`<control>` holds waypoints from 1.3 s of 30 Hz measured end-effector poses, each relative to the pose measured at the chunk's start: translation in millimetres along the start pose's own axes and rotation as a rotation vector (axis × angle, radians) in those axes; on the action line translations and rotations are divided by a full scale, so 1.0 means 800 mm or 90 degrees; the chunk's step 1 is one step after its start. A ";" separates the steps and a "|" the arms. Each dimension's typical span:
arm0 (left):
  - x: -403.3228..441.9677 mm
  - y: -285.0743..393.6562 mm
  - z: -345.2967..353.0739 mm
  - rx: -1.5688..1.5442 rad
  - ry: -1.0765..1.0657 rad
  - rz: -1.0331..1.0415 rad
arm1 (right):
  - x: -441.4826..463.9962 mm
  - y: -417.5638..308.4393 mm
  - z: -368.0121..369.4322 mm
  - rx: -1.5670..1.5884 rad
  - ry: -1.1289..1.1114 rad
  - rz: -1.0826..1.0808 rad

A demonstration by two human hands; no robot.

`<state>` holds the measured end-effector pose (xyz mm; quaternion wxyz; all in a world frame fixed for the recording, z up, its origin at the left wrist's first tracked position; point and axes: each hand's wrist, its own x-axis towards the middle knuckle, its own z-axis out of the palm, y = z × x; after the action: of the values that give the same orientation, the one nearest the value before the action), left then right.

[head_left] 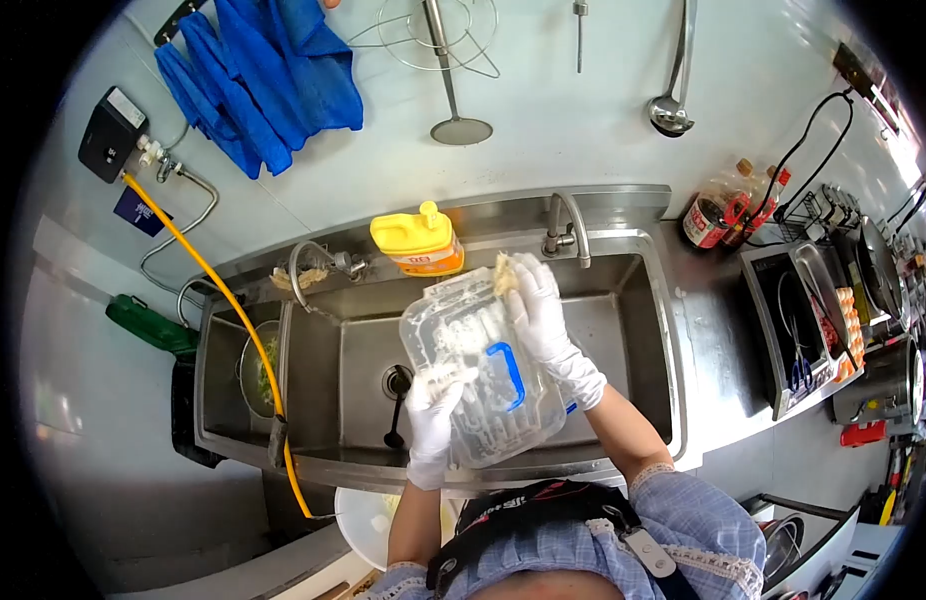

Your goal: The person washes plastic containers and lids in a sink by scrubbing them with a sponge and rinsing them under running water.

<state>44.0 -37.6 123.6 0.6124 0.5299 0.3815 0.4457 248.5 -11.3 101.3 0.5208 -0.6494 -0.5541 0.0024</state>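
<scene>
A clear plastic storage box with a blue handle is held tilted over the steel sink, white suds smeared across it. My left hand, in a white glove, grips the box's left edge. At the upper right edge of the box is my right hand, also gloved in white, closed on a tan scrubber that looks like loofah. Below the box, a dark ladle-like utensil lies by the drain of the sink.
A yellow detergent jug stands on the back ledge between two faucets. On the left, a yellow hose crosses a small basin with a bowl of greens. Bottles and a tray with scissors are at right. Blue cloths hang above.
</scene>
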 end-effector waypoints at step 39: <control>0.007 -0.060 -0.037 -0.193 0.049 -0.107 | -0.131 -0.008 -0.027 -0.134 -0.122 -0.036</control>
<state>25.0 -25.6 71.9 0.7055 0.3803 0.3756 0.4653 216.3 -102.6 55.6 0.3945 -0.6813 -0.6166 -0.0083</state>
